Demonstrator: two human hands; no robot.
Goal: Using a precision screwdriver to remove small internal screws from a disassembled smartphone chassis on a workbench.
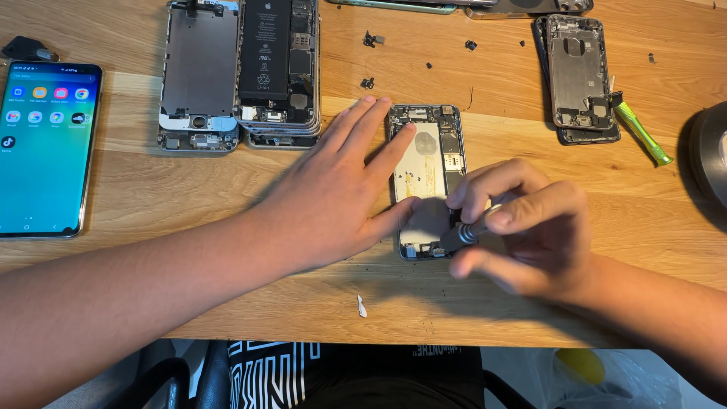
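An opened phone body [429,155] with its inner parts bare lies on the wooden table [189,182]. My left hand [337,189] rests flat beside it, fingers spread, with the thumb and forefinger pressed on the phone's left edge. My right hand [522,227] pinches a small metal screwdriver [463,233] whose tip points down at the lower right part of the phone body. The tip itself is hidden by my fingers.
A lit smartphone [45,148] lies at the left. Two opened phones with a black battery [265,49] sit at the back, another phone shell [577,72] and a green pry tool [640,132] at the right. Tiny screws and parts [369,39] are scattered nearby.
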